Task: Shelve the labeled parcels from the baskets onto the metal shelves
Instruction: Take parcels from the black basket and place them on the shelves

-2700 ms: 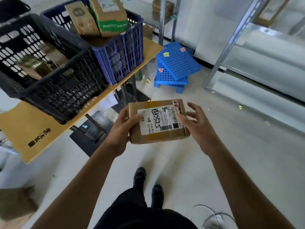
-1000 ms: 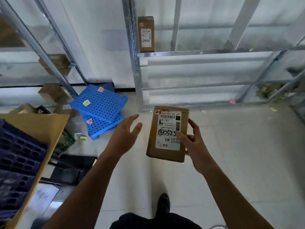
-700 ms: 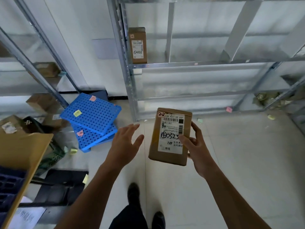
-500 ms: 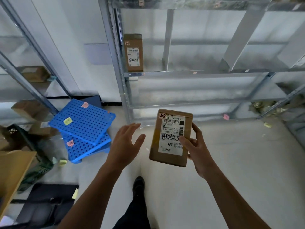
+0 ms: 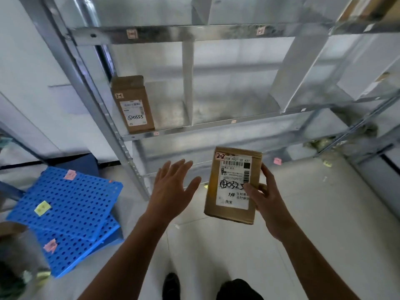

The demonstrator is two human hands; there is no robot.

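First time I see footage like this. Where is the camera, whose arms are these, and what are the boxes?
No machine here: the camera sits on a person's head, looking forward and down, so the limbs reaching in from below are the wearer's own. The right hand grips a brown parcel by its side, its printed label and a handwritten 2-2 tag facing the camera. The left hand is open beside it, touching nothing. Ahead stands a metal shelf; a second parcel stands upright at its left end. On the floor to the left lie stacked blue perforated panels with small sticky notes.
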